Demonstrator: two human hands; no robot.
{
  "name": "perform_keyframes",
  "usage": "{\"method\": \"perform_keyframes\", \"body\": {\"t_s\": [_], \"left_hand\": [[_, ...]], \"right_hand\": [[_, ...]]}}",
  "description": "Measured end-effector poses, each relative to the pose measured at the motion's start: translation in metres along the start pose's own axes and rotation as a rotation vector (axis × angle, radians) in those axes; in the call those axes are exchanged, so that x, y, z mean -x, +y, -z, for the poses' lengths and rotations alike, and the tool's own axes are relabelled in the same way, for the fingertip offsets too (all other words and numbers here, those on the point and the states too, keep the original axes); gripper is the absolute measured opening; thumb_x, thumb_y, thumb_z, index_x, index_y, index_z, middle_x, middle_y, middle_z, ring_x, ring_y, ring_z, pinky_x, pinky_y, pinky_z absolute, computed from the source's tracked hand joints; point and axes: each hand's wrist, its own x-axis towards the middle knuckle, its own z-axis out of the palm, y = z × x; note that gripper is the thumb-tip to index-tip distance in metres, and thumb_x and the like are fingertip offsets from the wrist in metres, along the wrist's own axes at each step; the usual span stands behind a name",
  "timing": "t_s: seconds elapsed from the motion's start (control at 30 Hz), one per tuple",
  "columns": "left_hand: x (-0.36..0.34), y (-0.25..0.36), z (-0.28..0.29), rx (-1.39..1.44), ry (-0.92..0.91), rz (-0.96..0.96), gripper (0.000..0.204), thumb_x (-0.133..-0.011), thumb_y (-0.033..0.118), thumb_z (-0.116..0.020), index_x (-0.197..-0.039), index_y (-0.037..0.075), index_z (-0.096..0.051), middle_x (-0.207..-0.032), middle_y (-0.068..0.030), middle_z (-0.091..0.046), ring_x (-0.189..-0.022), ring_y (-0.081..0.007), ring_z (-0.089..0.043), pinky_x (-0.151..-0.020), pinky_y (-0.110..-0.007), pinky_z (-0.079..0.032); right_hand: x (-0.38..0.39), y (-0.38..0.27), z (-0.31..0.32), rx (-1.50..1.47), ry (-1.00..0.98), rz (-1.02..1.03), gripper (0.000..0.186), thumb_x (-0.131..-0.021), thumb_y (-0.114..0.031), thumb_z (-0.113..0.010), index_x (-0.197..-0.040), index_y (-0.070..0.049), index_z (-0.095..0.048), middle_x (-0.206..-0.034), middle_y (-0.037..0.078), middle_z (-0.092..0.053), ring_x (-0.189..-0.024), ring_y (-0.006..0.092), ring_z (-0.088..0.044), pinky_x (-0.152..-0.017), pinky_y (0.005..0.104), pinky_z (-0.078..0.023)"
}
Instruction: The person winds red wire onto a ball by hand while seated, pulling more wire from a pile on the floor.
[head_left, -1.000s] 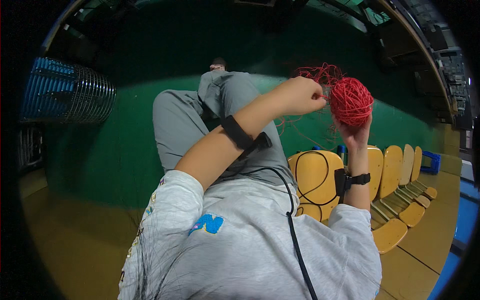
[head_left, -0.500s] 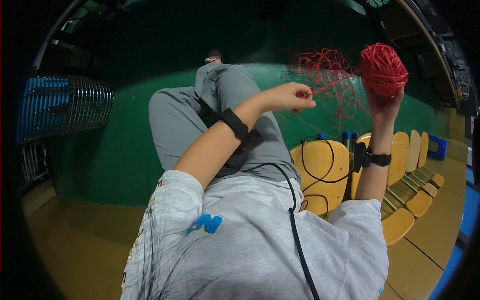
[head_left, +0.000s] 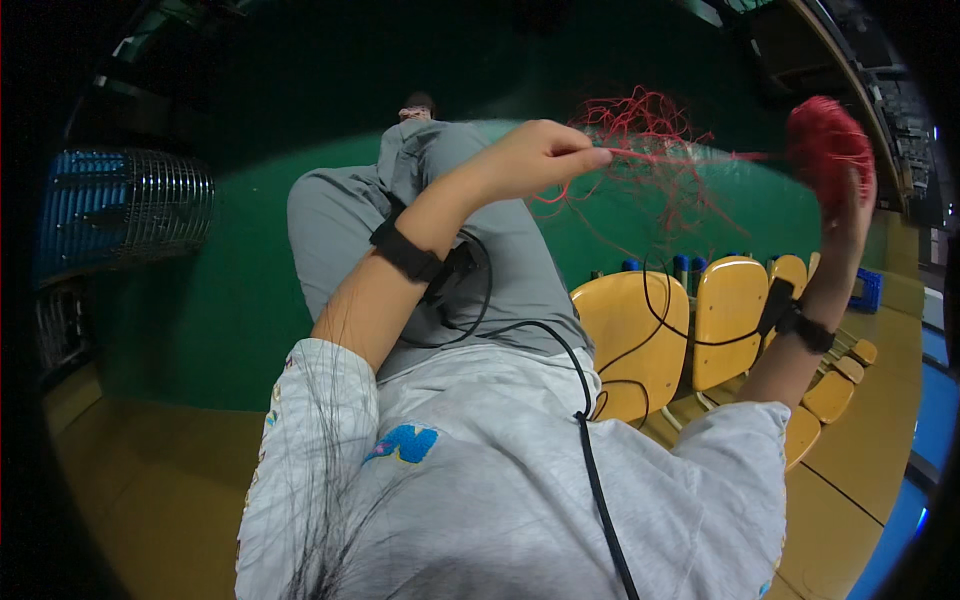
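Observation:
A ball of red string sits in my raised right hand, whose fingers curl round its underside; motion blurs it. My left hand is closed in a pinch on a strand of red string, which runs taut across to the ball. Behind that strand a loose tangle of red string spreads over the green surface. One slack loop droops just below my left fingers.
A row of yellow wooden chairs stands to my right. A black cable runs down over my shirt, and another crosses the chairs to my right wrist strap. A rack of metal bars and blue pieces stands far left.
My hands have moved apart, the right one outward with the ball and the left one leftward and up. The strand between them is longer.

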Motion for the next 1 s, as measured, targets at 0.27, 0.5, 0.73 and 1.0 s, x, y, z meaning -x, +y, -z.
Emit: {"method": "perform_keyframes", "body": {"t_s": [0.27, 0.5, 0.73, 1.0], "left_hand": [[0.000, 0.070, 0.017, -0.557, 0.113, -0.350, 0.032, -0.083, 0.031, -0.061, -0.067, 0.003, -0.060, -0.054, -0.0060, -0.052, -0.047, -0.0153, -0.048, -0.046, -0.027, -0.037], [-0.028, 0.036, 0.041, -0.395, -0.022, -0.188, 0.027, -0.071, 0.029, -0.076, -0.071, 0.004, -0.066, -0.056, 0.0011, -0.054, -0.050, -0.0070, -0.048, -0.047, -0.022, -0.037], [-0.011, 0.008, 0.023, 0.148, 0.154, -0.036, 0.036, -0.083, 0.042, -0.064, -0.067, 0.009, -0.064, -0.053, 0.0068, -0.043, -0.048, -0.0030, -0.035, -0.047, -0.021, -0.025], [-0.012, -0.015, -0.006, 0.363, -0.115, 0.011, 0.024, -0.093, 0.030, -0.050, -0.090, 0.007, -0.054, -0.070, 0.0041, -0.048, -0.059, -0.0051, -0.044, -0.054, -0.020, -0.041]], "right_hand": [[0.059, 0.071, -0.071, 0.497, -0.401, -0.169, 0.090, -0.056, -0.024, -0.085, -0.132, -0.007, -0.039, -0.121, 0.014, -0.050, -0.109, 0.0272, -0.053, -0.091, 0.0376, -0.046], [0.133, 0.039, -0.166, -0.315, -0.918, -0.660, 0.117, -0.047, -0.019, -0.090, -0.141, -0.010, -0.020, -0.127, 0.017, -0.047, -0.114, 0.0229, -0.050, -0.098, 0.0362, -0.040], [0.120, 0.028, -0.166, -0.826, -0.524, -0.352, 0.094, -0.066, -0.032, -0.078, -0.140, -0.010, -0.024, -0.138, 0.014, -0.038, -0.124, 0.0290, -0.042, -0.102, 0.0443, -0.037], [0.074, 0.011, -0.164, -0.671, -0.039, -0.287, 0.074, -0.080, -0.051, -0.057, -0.137, -0.011, -0.031, -0.139, 0.013, -0.036, -0.127, 0.0336, -0.036, -0.103, 0.0518, -0.034]]}}
